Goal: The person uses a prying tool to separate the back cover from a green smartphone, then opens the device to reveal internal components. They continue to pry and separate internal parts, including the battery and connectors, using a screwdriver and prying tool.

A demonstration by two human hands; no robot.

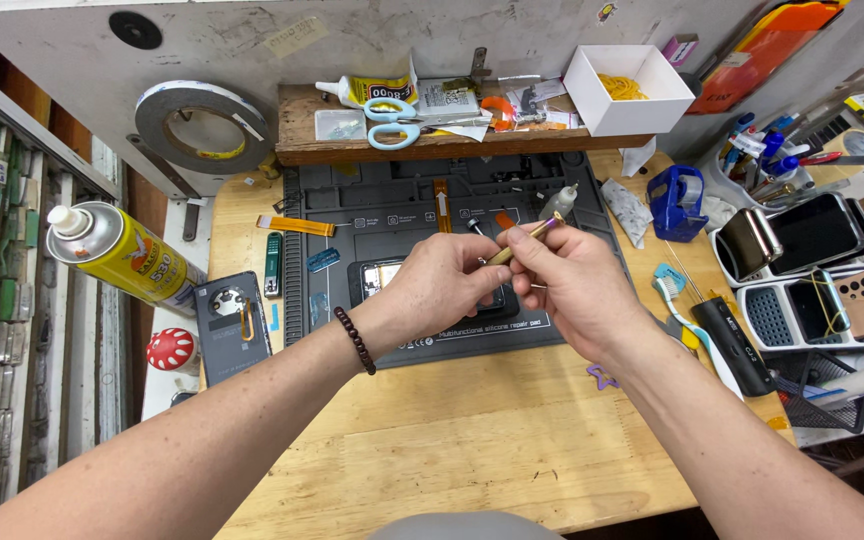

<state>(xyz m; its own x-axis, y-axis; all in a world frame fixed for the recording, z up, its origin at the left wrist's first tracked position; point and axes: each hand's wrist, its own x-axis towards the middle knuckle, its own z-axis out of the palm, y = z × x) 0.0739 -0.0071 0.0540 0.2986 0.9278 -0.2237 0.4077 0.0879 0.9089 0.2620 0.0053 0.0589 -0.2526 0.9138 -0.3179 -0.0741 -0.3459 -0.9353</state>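
Note:
My left hand and my right hand meet over the dark grey silicone repair mat on the wooden bench. Both pinch a thin gold-coloured tool with a purple tip, which slants up to the right between the fingers. A beaded bracelet circles my left wrist. Under the hands lies an opened phone, mostly hidden by them. A small clear dropper bottle stands just beyond my right hand.
A yellow spray can and a phone back cover lie at the left. A wooden shelf holds scissors, glue and a white box. Trays of phones, a blue tape dispenser and a toothbrush sit right.

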